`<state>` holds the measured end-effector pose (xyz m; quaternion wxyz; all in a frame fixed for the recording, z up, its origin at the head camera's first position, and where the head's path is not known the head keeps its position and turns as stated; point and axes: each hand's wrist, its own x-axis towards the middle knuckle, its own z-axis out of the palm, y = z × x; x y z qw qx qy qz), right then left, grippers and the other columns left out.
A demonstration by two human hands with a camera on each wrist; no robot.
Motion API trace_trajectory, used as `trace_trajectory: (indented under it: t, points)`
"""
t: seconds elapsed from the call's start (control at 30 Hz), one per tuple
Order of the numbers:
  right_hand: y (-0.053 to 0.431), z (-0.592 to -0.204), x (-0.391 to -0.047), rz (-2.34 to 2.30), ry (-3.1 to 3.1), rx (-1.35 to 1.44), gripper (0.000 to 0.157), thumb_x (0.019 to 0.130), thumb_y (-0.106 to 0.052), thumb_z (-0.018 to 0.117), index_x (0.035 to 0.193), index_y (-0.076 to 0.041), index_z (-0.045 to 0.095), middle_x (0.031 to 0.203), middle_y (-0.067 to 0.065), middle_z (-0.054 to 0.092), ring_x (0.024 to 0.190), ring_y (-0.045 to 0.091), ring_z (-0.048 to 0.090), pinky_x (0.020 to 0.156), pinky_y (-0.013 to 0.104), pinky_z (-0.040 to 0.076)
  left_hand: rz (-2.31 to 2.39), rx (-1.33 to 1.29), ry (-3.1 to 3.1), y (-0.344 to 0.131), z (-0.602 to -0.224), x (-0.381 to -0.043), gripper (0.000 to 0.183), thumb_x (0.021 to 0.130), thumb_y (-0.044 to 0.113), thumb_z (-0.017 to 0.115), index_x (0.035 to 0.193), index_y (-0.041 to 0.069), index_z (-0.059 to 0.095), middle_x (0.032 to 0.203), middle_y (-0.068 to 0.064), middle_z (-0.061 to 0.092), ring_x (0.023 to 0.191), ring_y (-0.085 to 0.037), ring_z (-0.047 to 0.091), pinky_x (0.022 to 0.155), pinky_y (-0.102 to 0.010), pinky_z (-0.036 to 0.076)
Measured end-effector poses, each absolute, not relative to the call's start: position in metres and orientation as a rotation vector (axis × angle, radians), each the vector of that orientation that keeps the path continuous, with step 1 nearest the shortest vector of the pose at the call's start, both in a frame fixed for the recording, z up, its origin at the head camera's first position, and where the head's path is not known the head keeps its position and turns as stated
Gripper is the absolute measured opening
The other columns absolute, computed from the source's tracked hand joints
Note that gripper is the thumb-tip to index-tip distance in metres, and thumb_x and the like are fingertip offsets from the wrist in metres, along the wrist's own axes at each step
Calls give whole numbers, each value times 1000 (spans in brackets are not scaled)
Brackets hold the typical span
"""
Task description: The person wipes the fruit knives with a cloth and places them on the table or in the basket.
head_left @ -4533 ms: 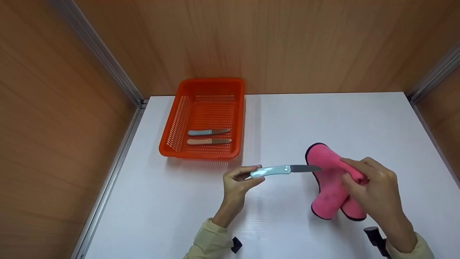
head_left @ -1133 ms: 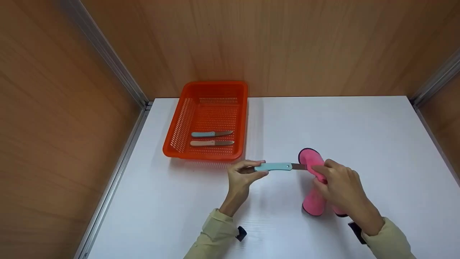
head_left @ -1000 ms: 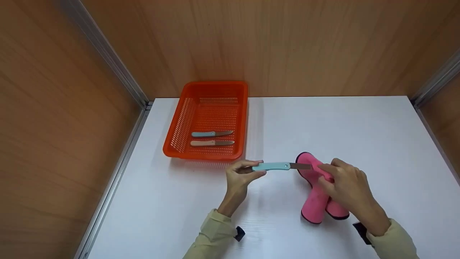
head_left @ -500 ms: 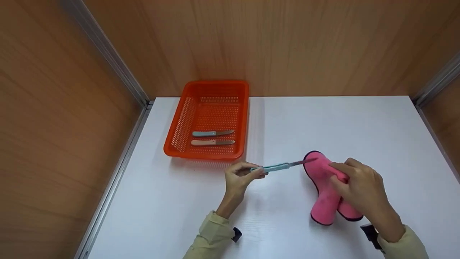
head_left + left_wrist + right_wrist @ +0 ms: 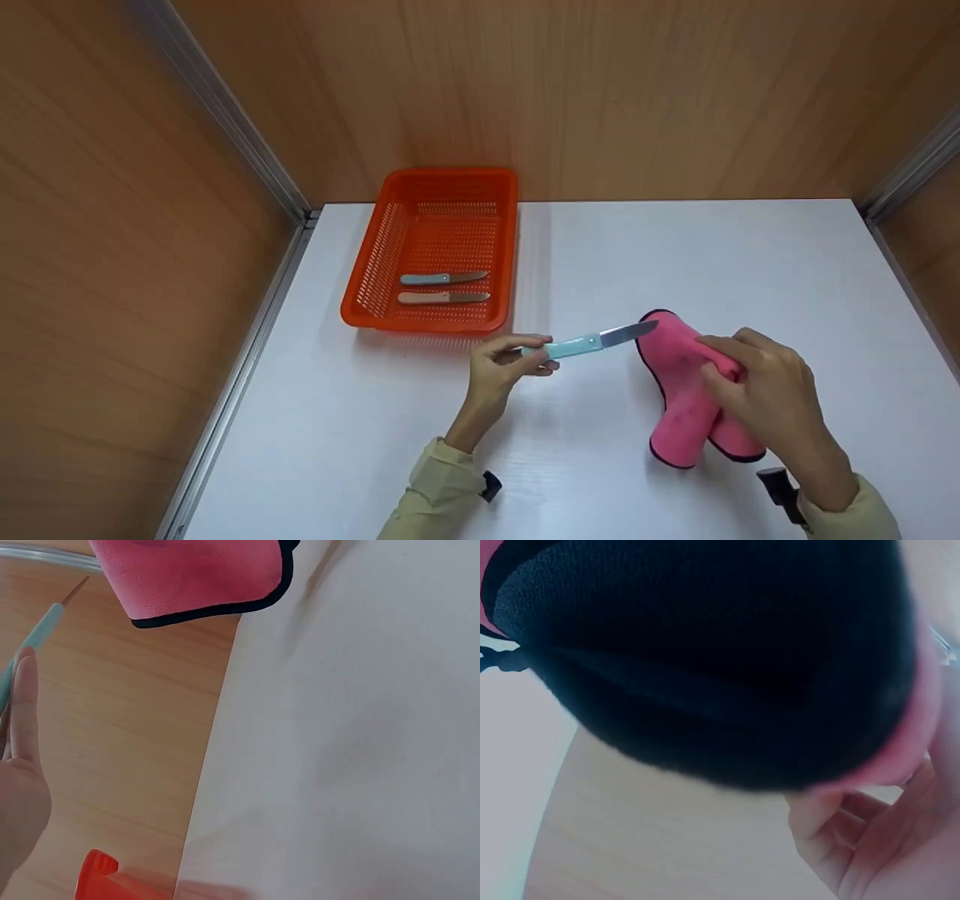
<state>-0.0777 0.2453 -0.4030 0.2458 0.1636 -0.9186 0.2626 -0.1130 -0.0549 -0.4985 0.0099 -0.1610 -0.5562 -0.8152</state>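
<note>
In the head view my left hand [image 5: 496, 379] pinches the light-blue handle of a small paring knife [image 5: 574, 346] between thumb and fingers. Its blade points right and slightly away, the tip in front of a pink cloth [image 5: 679, 375] with black edging. Whether the tip touches the cloth cannot be told. My right hand [image 5: 772, 390] grips a bunched fold of that cloth, and the rest hangs down in loose folds. The left wrist view has the knife [image 5: 43, 628] edge-on beside the cloth [image 5: 199, 577]. The cloth's black underside [image 5: 705, 675] fills much of the right wrist view.
An orange perforated basket [image 5: 352, 300] stands at the back left of the white table [image 5: 750, 255]. Inside lie a blue-handled knife [image 5: 425, 280] and a beige-handled knife [image 5: 424, 298], side by side. Wooden panels [image 5: 600, 97] enclose the back and sides.
About a second ago the cloth was around the blade's tip; my right hand has since drawn it rightward off the blade. My left hand has turned the knife, its tip now angled farther away.
</note>
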Motion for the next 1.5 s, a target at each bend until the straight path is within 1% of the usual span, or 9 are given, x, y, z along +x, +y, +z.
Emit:
trace_trajectory:
  t: [0.17, 0.4, 0.53, 0.7, 0.83, 1.0, 1.23, 1.4, 1.5]
  points:
    - [247, -401, -80, 802, -2367, 452, 25, 67, 7, 67, 88, -2, 75, 63, -1, 50, 51, 6, 34, 40, 16, 25, -2594, -510, -1762, -56, -498, -111, 33, 78, 0, 75, 106, -12, 64, 110, -24, 63, 84, -40, 68, 75, -49, 56]
    - [233, -391, -82, 948, -2230, 457, 29, 67, 11, 70, 95, 2, 73, 69, 8, 57, 56, 7, 39, 46, 10, 33, -2554, -530, -1817, -51, -498, -110, 34, 76, 0, 77, 106, -10, 66, 107, -24, 66, 86, -39, 68, 78, -48, 55]
    - [219, -391, -79, 953, -2264, 551, 32, 67, 11, 71, 97, 0, 73, 72, 4, 58, 56, 7, 41, 45, 11, 34, -2532, -520, -1829, -45, -496, -109, 33, 74, -1, 78, 103, -10, 67, 103, -21, 68, 86, -41, 67, 78, -48, 55]
    - [202, -400, -75, 803, -2383, 696, 36, 63, 9, 72, 97, -3, 73, 74, 1, 53, 56, 4, 37, 43, 14, 34, -2540, -540, -1779, -40, -493, -108, 32, 73, -2, 78, 101, -13, 67, 101, -23, 68, 83, -48, 65, 75, -48, 56]
    - [196, -408, -75, 648, -2451, 761, 35, 61, 5, 73, 94, -6, 74, 72, 1, 48, 53, 4, 34, 42, 17, 32, -2550, -571, -1729, -38, -489, -107, 32, 73, -2, 78, 99, -15, 65, 100, -26, 67, 80, -46, 66, 74, -49, 56]
    - [194, -413, -75, 551, -2509, 767, 36, 60, 4, 74, 94, -6, 74, 69, 0, 45, 51, 5, 34, 41, 16, 32, -2567, -600, -1716, -38, -487, -106, 31, 76, 1, 77, 99, -15, 65, 101, -27, 67, 79, -40, 68, 73, -49, 56]
    - [199, -417, -74, 458, -2562, 729, 32, 60, 3, 77, 91, -5, 76, 66, 1, 41, 50, 7, 32, 40, 16, 29, -2587, -591, -1678, -38, -490, -103, 33, 75, 3, 79, 98, -16, 64, 100, -28, 66, 79, -42, 67, 71, -51, 56]
    - [210, -417, -74, 418, -2582, 685, 32, 60, 3, 80, 90, -5, 76, 68, 6, 46, 51, 11, 37, 40, 20, 37, -2588, -611, -1648, -39, -492, -103, 30, 75, 0, 77, 98, -16, 64, 100, -28, 66, 78, -42, 68, 70, -51, 56]
    - [218, -417, -74, 429, -2588, 651, 29, 61, 5, 79, 88, -6, 75, 71, 7, 48, 50, 11, 38, 39, 21, 36, -2586, -637, -1629, -41, -493, -102, 28, 76, -3, 75, 98, -17, 62, 100, -30, 65, 78, -42, 68, 69, -50, 57]
